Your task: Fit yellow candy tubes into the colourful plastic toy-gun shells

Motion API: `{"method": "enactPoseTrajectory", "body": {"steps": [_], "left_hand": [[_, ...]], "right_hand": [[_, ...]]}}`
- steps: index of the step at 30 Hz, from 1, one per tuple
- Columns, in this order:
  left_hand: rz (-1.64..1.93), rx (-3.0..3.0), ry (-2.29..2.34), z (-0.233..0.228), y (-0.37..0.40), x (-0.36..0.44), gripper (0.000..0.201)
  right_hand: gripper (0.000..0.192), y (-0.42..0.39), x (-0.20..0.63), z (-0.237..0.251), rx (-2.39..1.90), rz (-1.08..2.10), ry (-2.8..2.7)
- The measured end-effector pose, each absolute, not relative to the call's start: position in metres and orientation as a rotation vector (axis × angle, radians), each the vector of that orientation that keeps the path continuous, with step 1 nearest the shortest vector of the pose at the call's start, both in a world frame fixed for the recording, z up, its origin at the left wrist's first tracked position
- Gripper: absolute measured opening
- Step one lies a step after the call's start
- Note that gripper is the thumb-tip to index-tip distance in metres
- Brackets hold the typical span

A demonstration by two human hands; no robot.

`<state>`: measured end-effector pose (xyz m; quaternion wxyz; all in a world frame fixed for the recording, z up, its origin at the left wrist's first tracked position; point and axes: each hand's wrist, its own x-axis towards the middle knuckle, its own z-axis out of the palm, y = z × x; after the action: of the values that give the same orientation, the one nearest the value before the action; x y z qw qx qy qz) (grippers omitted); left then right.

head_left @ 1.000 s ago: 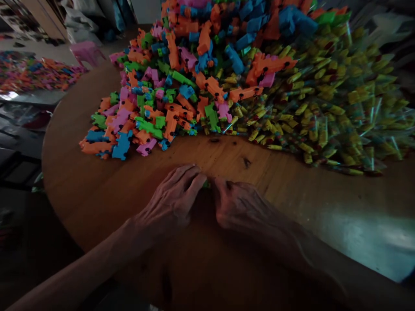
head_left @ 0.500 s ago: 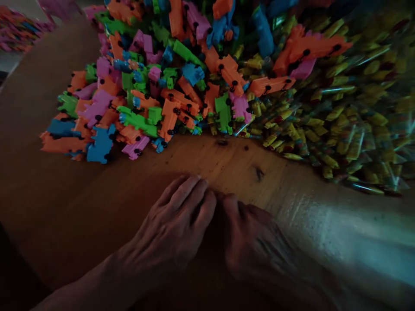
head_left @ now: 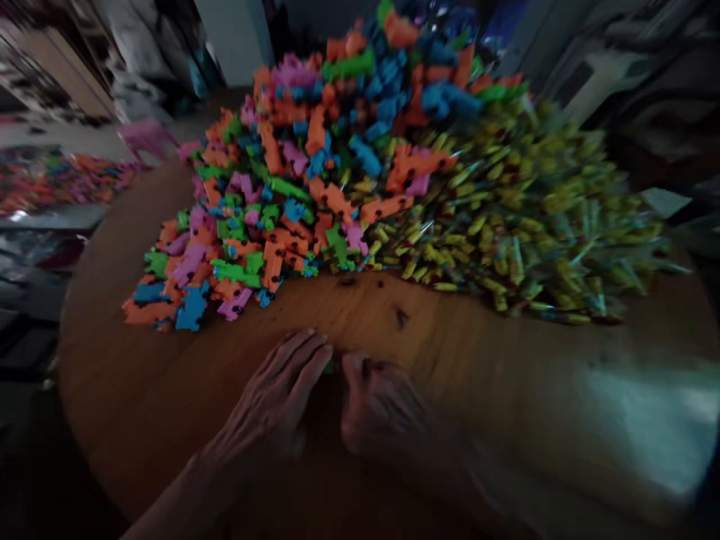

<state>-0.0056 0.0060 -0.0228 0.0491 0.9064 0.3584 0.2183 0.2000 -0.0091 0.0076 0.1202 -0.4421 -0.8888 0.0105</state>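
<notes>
Resting palm-down on the round wooden desk, just in front of the pile of coloured plastic pieces: left hand and right hand, fingertips meeting. Showing between those fingertips: a small green piece, mostly covered, so grip on it impossible to tell through blur. Lying beside the coloured pile, toward the right hand's side: a heap of yellow wrapped items.

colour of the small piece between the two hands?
Green: a sliver of the small piece shows between the left hand and right hand in the head view.
</notes>
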Motion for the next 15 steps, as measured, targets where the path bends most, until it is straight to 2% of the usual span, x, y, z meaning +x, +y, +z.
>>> {"method": "enactPoseTrajectory", "body": {"steps": [3, 6, 9, 15], "left_hand": [[0.741, 2.747, 1.145, -0.024, 0.004, -0.007, 0.067], [0.812, 2.717, 1.249, -0.02, -0.001, -0.006, 0.05], [0.796, 2.666, 1.368, -0.015, -0.005, -0.004, 0.036], [0.803, 2.543, 1.503, -0.006, -0.013, 0.003, 0.029]], "right_hand": [[0.024, -0.009, 0.207, 0.006, -1.172, -0.192, -2.71], [0.023, -0.004, 0.218, 0.011, -1.089, -0.131, -2.78], [0.02, 0.009, 0.233, 0.02, -1.191, -0.076, -2.748], [0.028, 0.038, 0.251, 0.007, -1.382, -0.064, -2.68]]}}
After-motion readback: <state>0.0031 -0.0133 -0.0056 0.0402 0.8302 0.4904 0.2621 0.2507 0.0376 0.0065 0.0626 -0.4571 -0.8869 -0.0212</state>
